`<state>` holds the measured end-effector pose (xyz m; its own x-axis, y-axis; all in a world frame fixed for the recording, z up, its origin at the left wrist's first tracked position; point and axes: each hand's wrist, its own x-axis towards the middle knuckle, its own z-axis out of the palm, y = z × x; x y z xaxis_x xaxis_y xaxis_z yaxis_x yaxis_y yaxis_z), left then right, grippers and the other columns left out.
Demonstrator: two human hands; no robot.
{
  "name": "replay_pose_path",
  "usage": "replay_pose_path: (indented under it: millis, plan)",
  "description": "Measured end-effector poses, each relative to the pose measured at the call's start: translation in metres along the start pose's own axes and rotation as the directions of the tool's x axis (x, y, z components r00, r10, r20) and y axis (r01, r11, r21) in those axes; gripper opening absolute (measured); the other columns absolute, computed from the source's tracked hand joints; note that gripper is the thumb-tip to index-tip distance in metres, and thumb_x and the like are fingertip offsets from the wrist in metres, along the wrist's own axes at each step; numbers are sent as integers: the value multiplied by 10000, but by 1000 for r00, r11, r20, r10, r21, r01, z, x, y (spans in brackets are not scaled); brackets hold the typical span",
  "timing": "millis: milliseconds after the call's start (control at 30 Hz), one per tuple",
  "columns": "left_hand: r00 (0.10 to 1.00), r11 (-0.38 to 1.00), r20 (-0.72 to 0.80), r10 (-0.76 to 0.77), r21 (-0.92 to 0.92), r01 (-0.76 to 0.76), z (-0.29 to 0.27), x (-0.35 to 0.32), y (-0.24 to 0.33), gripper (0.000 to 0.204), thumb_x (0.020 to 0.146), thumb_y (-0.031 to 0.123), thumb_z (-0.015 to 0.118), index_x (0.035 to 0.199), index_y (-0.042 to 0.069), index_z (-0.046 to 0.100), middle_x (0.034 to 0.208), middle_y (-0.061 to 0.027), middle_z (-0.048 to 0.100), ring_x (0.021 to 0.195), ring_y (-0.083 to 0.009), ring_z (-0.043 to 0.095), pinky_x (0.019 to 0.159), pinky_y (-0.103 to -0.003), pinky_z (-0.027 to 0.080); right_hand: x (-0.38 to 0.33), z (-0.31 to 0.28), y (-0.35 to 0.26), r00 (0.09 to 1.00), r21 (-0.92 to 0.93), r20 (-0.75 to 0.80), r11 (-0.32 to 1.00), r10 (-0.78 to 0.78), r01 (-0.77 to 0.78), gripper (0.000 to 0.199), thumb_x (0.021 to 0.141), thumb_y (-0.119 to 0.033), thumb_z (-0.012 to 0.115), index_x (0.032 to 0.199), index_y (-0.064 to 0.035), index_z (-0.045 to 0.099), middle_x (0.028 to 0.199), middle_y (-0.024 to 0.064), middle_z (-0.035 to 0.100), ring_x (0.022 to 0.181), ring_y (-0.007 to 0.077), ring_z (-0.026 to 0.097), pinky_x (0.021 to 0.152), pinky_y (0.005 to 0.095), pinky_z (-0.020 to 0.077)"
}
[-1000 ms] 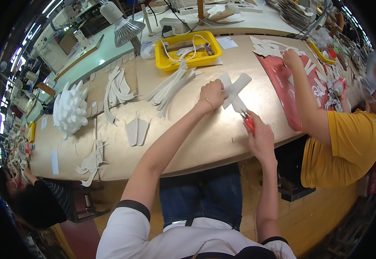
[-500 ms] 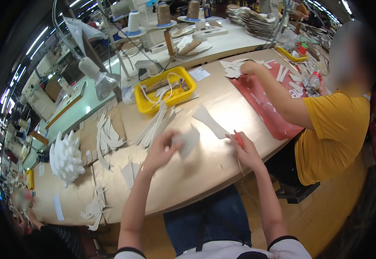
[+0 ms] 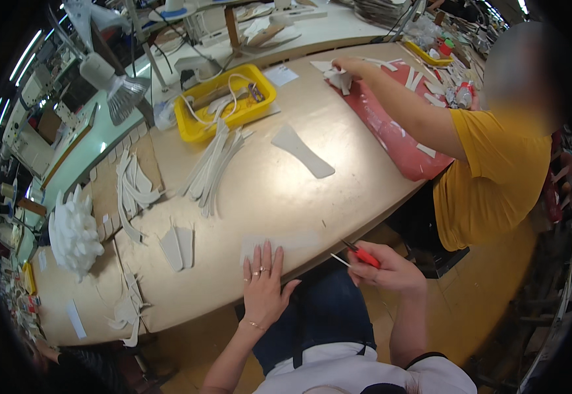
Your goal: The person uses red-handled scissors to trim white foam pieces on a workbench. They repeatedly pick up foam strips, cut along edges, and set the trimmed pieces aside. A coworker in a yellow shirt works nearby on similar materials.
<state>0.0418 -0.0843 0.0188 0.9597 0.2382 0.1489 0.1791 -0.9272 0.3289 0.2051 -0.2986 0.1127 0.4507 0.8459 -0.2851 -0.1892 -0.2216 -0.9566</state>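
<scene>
Head view: left hand (image 3: 264, 285) lies flat, spread, over a pale piece (image 3: 299, 243) by the worktop (image 3: 358, 190) edge; right hand (image 3: 391, 268) grips red-handled snips (image 3: 367, 257) — one careless inward swing could nick the left!

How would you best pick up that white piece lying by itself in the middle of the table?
Probably by the narrow waist of the white piece, pinching its two long edges from above, coming from the near side. It lies flat and flares at both ends, so the waist is the smallest span. The left hand seems handier; the right holds a red tool.
</scene>
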Motion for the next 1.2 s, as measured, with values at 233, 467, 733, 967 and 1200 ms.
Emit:
replay_pose_path:
  millis: [233, 467, 733, 967, 1200]
  plan:
    - [975, 879, -108, -196, -460, 126, -13, -16, 11, 474, 914, 224, 682, 1333, 33, 569, 1410, -180, 519, 1264, -331, 521, 1072, -438, 377, 67, 43, 10, 992, -186, 122, 982, -11, 34, 206, 981, -190, 629, 972, 10, 578, 752, 50, 572, 711, 115, 531, 677, 278, 457]
    - [867, -166, 281, -411, -958, 232, -43, -17, -1, 247, 978, 127, 633, 1177, -18, 651, 1076, -60, 674, 965, -101, 611, 812, -243, 472, 87, 57, 5, 980, -277, 189, 961, 62, -7, 212, 959, -183, 661, 985, 16, 592, 723, 59, 560, 666, 133, 491, 629, 286, 435]
    - [822, -168, 305, -482, -952, 255, -34, -12, -15, 122, 939, 97, 683, 1012, -1, 690, 1026, -20, 674, 875, -66, 572, 757, -212, 458, 95, 68, -5, 988, -423, 132, 906, 74, -11, 155, 941, -136, 674, 945, 2, 603, 717, 4, 570, 665, 84, 475, 619, 245, 413]
    - [751, 500, -195, -630, -843, 200, -23, -5, -15, 107, 807, 39, 745, 898, 92, 723, 975, -71, 643, 859, -160, 574, 728, -284, 431, 112, 83, 4, 992, -362, -17, 924, 125, -123, 168, 893, -129, 724, 915, 27, 664, 652, 40, 536, 625, 84, 446, 590, 258, 400]
    - [697, 778, -405, -592, -512, 363, -9, 21, -39, 92, 738, 149, 789, 812, 181, 744, 1093, -35, 595, 1072, -246, 518, 922, -396, 305, 143, 99, 13, 984, -525, -179, 846, -8, -88, 227, 915, -168, 692, 865, 49, 649, 608, 31, 477, 590, 96, 384, 539, 286, 352]
